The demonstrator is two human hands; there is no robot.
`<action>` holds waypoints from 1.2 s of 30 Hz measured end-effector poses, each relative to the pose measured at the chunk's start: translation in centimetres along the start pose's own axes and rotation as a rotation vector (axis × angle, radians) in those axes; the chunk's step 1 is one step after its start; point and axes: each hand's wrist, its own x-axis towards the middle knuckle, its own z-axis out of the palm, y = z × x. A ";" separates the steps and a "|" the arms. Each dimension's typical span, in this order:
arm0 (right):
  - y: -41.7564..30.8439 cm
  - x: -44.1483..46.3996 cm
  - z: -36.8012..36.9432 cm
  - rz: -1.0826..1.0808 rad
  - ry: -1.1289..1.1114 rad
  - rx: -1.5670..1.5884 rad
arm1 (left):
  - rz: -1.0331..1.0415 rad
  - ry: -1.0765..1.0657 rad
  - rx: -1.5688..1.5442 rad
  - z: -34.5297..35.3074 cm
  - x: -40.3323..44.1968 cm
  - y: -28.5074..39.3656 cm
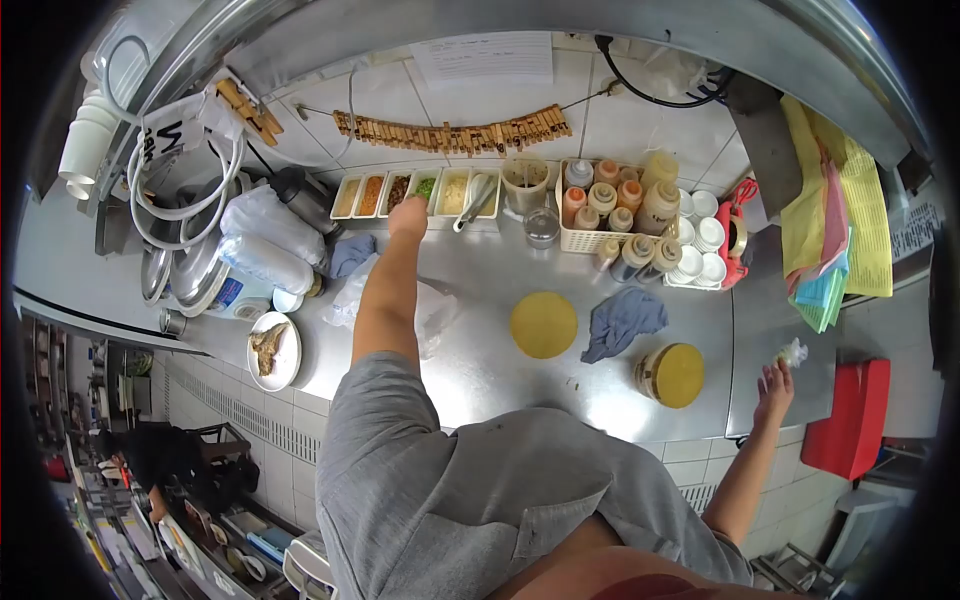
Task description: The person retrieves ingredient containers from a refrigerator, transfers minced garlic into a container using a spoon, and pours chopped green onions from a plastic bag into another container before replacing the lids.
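My left hand (408,216) reaches to the near edge of a row of condiment tubs, at the tubs of chopped greens (426,188) and a dark brown filling (398,192). Its fingers look closed, and whatever they grip is hidden. Off to the right, my right hand (774,394) is raised beside the counter's end, its fingertips on a small crumpled white wad (793,352), perhaps plastic or paper. Beneath my left forearm lies a clear plastic bag (432,318). A flat yellow disc (544,325) rests on the steel counter.
A basket of squeeze bottles (598,240) stands at the back, with stacked white cups (708,236) beside it. A blue cloth (625,322) and a yellow-lidded tub (672,375) sit on the right. At left is a plate with food scraps (290,362). Another person (170,465) works behind.
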 end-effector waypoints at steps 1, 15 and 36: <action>0.3 -0.4 0.7 0.001 0.004 -0.006 | 0.002 -0.006 -0.003 0.2 -0.4 -0.2; -5.4 -16.2 18.6 -0.103 -0.417 0.155 | 0.291 0.486 -0.411 -7.8 -24.4 0.7; -0.9 -29.6 25.5 0.201 -1.097 -0.154 | 0.520 0.136 -0.854 -11.3 -39.8 13.1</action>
